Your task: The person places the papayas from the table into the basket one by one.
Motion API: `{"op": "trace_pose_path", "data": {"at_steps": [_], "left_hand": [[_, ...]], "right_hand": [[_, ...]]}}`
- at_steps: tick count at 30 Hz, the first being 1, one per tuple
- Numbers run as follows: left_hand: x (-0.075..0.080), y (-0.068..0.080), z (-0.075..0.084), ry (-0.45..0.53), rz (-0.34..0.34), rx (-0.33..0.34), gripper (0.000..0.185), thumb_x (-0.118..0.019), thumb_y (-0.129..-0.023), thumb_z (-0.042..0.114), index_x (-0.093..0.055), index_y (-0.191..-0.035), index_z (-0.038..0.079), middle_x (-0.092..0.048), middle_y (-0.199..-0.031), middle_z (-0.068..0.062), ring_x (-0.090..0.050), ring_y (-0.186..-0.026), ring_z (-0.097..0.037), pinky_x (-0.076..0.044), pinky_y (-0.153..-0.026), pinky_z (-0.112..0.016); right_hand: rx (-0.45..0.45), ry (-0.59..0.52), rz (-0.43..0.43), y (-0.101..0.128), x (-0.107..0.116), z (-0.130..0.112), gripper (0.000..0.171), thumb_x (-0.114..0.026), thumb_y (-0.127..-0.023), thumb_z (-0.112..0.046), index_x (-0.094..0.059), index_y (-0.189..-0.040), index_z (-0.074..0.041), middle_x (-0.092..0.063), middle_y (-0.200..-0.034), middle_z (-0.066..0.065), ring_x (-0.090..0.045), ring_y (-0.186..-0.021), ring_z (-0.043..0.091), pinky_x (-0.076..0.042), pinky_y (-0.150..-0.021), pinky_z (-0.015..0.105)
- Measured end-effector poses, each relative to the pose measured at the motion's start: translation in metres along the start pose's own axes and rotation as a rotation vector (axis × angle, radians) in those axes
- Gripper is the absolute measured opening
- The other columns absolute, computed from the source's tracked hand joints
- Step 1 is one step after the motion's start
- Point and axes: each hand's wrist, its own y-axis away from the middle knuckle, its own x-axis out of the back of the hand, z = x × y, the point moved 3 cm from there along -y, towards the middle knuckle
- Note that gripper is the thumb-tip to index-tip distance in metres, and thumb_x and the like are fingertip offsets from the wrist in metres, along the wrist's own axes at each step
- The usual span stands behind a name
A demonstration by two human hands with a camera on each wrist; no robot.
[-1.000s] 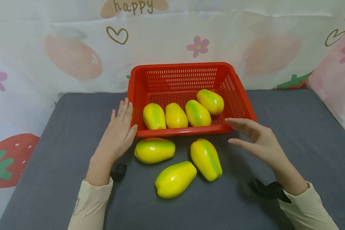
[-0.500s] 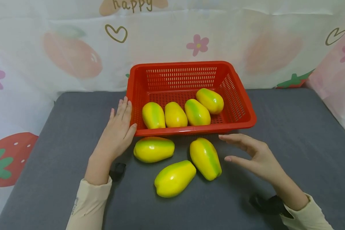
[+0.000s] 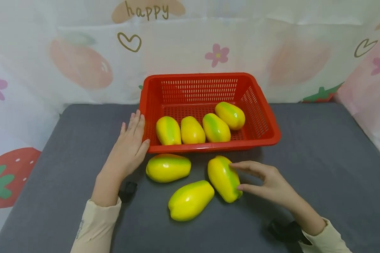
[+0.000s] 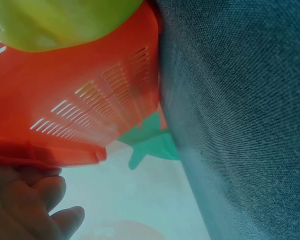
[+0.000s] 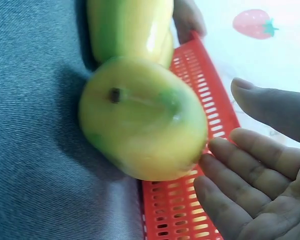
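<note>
R hand (image 3: 266, 181) now down from basket (image 3: 259, 140) – loose, open fingers touching papaya (image 3: 223, 179), no grip.

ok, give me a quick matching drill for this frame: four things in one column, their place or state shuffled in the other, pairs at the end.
Things:
1. left hand
2. right hand
3. red basket
4. leftmost loose papaya

Places or states:
A. lies on the grey mat just in front of the basket's front rim
B. open, fingertips at the rightmost loose papaya
C. holds four yellow-green papayas
D. flat on the mat, against the basket's left front corner

Pairs: 1-D, 2-B, 3-C, 4-A
</note>
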Motion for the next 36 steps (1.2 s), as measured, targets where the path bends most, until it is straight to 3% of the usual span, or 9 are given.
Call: {"op": "trace_pose_path", "data": {"at_steps": [11, 16, 22, 28, 36], "left_hand": [[-0.001, 0.002, -0.003, -0.009, 0.017, -0.018, 0.067, -0.041, -0.097, 0.021, -0.01, -0.15, -0.006, -0.003, -0.158, -0.018, 0.0, -0.145, -0.031, -0.002, -0.114, -0.052], [-0.001, 0.002, -0.003, -0.01, 0.01, -0.009, 0.067, -0.042, -0.097, 0.02, -0.01, -0.15, -0.005, -0.003, -0.158, -0.018, 0.0, -0.145, -0.03, -0.002, -0.114, -0.052], [0.0, 0.001, -0.001, -0.009, -0.004, 0.002, 0.067, -0.042, -0.097, 0.021, -0.01, -0.15, -0.005, -0.002, -0.158, -0.017, 0.001, -0.145, -0.029, -0.002, -0.114, -0.051], [0.0, 0.001, 0.0, -0.016, 0.004, -0.001, 0.067, -0.042, -0.098, 0.022, -0.01, -0.15, -0.005, -0.002, -0.158, -0.017, 0.001, -0.145, -0.03, -0.002, -0.114, -0.051], [-0.001, 0.001, -0.001, -0.017, 0.009, 0.002, 0.067, -0.042, -0.097, 0.022, -0.01, -0.15, -0.005, -0.003, -0.158, -0.017, 0.0, -0.145, -0.03, -0.003, -0.114, -0.052]], "right_hand": [[-0.05, 0.013, 0.063, -0.002, -0.005, 0.013, 0.052, -0.073, -0.08, 0.001, -0.056, -0.129, 0.0, -0.057, -0.13, 0.014, -0.054, -0.118, 0.01, -0.046, -0.095, 0.028], [-0.155, -0.003, 0.089, 0.0, -0.011, 0.026, 0.055, -0.072, -0.083, -0.005, -0.052, -0.135, -0.004, -0.053, -0.136, 0.009, -0.052, -0.12, 0.012, -0.045, -0.097, 0.03], [-0.27, 0.065, 0.049, 0.003, -0.023, 0.034, 0.064, -0.075, -0.083, -0.023, -0.048, -0.14, -0.015, -0.052, -0.137, 0.0, -0.052, -0.114, 0.013, -0.045, -0.093, 0.027], [-0.283, 0.124, 0.039, 0.004, -0.029, 0.034, 0.075, -0.079, -0.079, -0.029, -0.043, -0.144, -0.02, -0.049, -0.14, -0.001, -0.05, -0.112, 0.014, -0.043, -0.089, 0.036], [-0.295, 0.116, 0.031, 0.003, -0.03, 0.035, 0.079, -0.08, -0.077, -0.029, -0.041, -0.144, -0.017, -0.048, -0.141, 0.001, -0.05, -0.113, 0.015, -0.043, -0.09, 0.037]]}}
